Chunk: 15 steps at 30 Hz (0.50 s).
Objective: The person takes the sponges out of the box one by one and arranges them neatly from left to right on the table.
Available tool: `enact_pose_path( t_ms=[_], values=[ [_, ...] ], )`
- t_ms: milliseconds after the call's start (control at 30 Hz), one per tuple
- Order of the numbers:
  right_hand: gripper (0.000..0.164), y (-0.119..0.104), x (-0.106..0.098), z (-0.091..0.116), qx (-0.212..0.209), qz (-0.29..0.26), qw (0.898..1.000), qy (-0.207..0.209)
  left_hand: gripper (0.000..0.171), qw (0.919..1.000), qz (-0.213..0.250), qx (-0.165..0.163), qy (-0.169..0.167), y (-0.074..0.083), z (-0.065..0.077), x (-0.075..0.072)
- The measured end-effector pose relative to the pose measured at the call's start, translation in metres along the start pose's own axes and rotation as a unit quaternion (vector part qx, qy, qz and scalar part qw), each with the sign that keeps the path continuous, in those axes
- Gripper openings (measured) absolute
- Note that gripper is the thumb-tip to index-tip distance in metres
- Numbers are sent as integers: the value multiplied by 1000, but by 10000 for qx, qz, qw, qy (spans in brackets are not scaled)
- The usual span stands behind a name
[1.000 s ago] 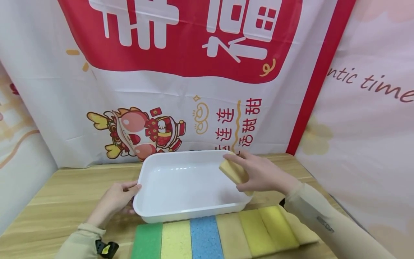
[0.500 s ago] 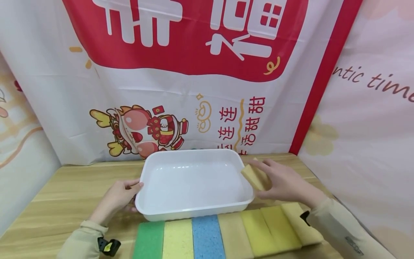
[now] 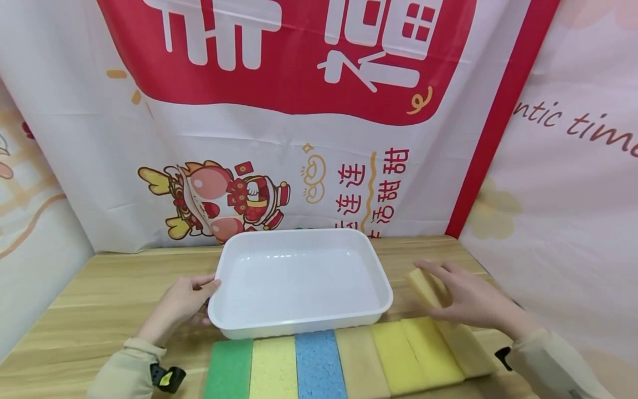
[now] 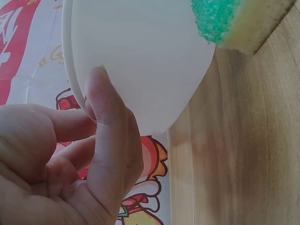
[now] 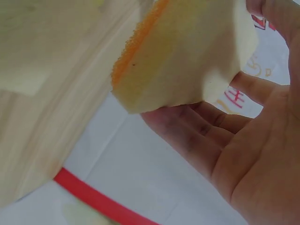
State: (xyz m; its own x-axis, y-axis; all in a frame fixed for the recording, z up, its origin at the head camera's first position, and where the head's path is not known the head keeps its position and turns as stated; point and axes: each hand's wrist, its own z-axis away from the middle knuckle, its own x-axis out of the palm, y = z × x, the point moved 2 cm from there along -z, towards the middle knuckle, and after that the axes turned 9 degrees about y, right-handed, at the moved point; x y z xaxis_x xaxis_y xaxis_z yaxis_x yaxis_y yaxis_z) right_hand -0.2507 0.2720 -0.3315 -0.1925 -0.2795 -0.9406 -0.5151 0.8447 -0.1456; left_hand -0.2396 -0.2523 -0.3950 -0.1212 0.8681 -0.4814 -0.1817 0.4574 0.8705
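Observation:
A white rectangular tray stands on the table. My left hand holds its left end, thumb at the rim and fingers against the outer wall, as the left wrist view also shows. Right of the tray, my right hand grips a sponge between thumb and fingers. This sponge has a cream foam body and a rough orange face in the right wrist view. It is raised near the right end of a row of sponges along the tray's front side.
The row runs from a green sponge through pale yellow, a blue sponge, beige and yellow to a beige sponge at the right. A printed cloth hangs behind the wooden table.
My right hand has carried the sponge from over the tray's right end out to the right and slightly down. The left hand keeps its hold on the tray.

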Motion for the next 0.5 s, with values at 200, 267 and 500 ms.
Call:
enact_pose_path(
  t_ms=[200,267,500],
  values=[
    [86,11,2,12,241,-56,9995,-196,52,9999,-55,114,16,-1,-2,0],
    [85,15,3,16,278,-54,9993,-231,52,10000,-29,85,25,-1,-2,0],
    [88,26,7,26,233,-3,9995,-203,53,10000,-59,34,8,-1,-1,-1]
  ],
)
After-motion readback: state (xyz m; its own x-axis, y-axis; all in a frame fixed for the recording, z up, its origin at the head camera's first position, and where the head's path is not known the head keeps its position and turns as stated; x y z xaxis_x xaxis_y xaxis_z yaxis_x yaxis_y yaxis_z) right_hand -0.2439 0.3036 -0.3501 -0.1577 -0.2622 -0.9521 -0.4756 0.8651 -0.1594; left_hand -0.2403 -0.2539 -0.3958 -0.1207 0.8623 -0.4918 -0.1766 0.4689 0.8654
